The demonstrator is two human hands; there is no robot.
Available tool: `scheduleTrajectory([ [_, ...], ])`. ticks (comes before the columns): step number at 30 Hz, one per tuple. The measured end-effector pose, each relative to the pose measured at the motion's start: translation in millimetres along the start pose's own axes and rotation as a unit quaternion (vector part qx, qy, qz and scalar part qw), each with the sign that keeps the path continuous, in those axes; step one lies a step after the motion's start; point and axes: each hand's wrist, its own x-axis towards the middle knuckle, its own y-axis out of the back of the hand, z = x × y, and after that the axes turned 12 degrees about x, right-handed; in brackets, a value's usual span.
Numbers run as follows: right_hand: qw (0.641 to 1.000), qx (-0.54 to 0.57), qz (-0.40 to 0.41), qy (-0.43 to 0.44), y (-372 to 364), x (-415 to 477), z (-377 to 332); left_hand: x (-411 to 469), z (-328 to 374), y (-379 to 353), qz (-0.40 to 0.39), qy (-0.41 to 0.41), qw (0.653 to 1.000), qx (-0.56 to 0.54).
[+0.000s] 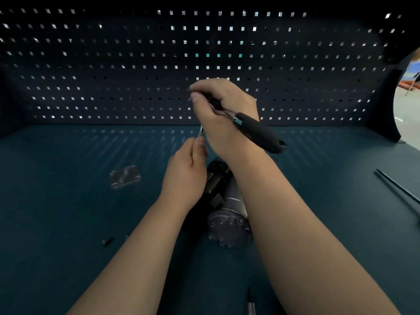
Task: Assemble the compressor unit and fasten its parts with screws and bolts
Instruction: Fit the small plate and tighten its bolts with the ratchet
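Note:
My right hand (221, 112) is raised above the bench and grips a screwdriver (259, 131) by its metal shaft, the black handle pointing back to the right over my wrist. Just below it, my left hand (185, 171) pinches the thin metal tip of the shaft (200, 131) between thumb and fingers. The grey and black compressor body (223, 208) lies on the bench under my forearms, partly hidden by them. A grey cover plate (125, 176) lies apart to the left.
A small dark screw (107, 241) lies at the front left. A long thin black rod (397, 187) lies at the right. Another tool's tip (250, 301) shows at the bottom edge. A pegboard wall (136, 64) closes the back of the blue bench (68, 212).

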Motion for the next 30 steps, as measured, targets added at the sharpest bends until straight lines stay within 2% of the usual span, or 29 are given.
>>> scheduleTrajectory([
  [4, 0.993, 0.075, 0.002, -0.096, -1.4, -0.2, -5.1, 0.2, -0.1, -1.1, 0.01, 0.003, 1.0, -0.018],
  [6, 0.957, 0.212, -0.018, -0.198, 2.4, 2.4, -3.9, 2.1, -1.1, -1.8, 0.001, 0.009, 1.0, -0.019],
  [7, 0.912, 0.317, -0.04, -0.257, 3.6, 3.0, -3.0, 2.7, -1.7, -2.2, 0.001, 0.009, 1.0, -0.021],
  [8, 0.852, 0.415, -0.062, -0.313, 4.2, 3.7, -2.2, 2.9, -2.2, -2.1, 0.004, 0.008, 1.0, -0.021],
  [10, 0.737, 0.538, -0.08, -0.401, 3.7, 6.9, 1.5, 3.4, -2.2, -1.0, 0.006, 0.005, 1.0, -0.017],
  [11, 0.703, 0.567, -0.073, -0.423, 2.5, 8.3, 4.9, 3.8, -1.7, -0.9, 0.0, 0.005, 1.0, -0.016],
  [12, 0.689, 0.579, -0.066, -0.431, 1.6, 9.0, 7.9, 4.0, -1.4, -0.5, -0.01, 0.006, 1.0, -0.017],
  [14, 0.708, 0.57, -0.064, -0.412, 0.9, 8.3, 13.3, 5.6, -0.1, 0.8, -0.028, 0.01, 0.999, -0.018],
  [18, 0.824, 0.478, -0.052, -0.3, 5.4, 0.8, 18.3, 6.8, -0.6, 1.1, -0.032, 0.008, 0.999, -0.013],
  [23, 0.881, 0.409, 0.015, -0.235, -0.7, -3.1, 8.5, 4.4, -2.6, -0.7, -0.014, -0.003, 1.0, -0.011],
  [25, 0.923, 0.328, 0.056, -0.192, -7.4, -6.0, 2.5, 4.3, -2.7, 0.4, -0.011, -0.003, 1.0, -0.009],
  [27, 0.971, 0.2, 0.084, -0.1, -8.6, -7.8, 0.4, 3.8, -3.0, 0.4, -0.024, -0.008, 1.0, -0.005],
  [29, 0.99, 0.11, 0.089, -0.023, -6.8, -8.4, 1.7, 2.3, -2.6, 0.3, -0.029, -0.013, 0.999, -0.004],
  [30, 0.991, 0.099, 0.089, -0.013, -5.7, -8.7, 2.5, 2.1, -1.9, 0.5, -0.028, -0.014, 1.0, -0.003],
])
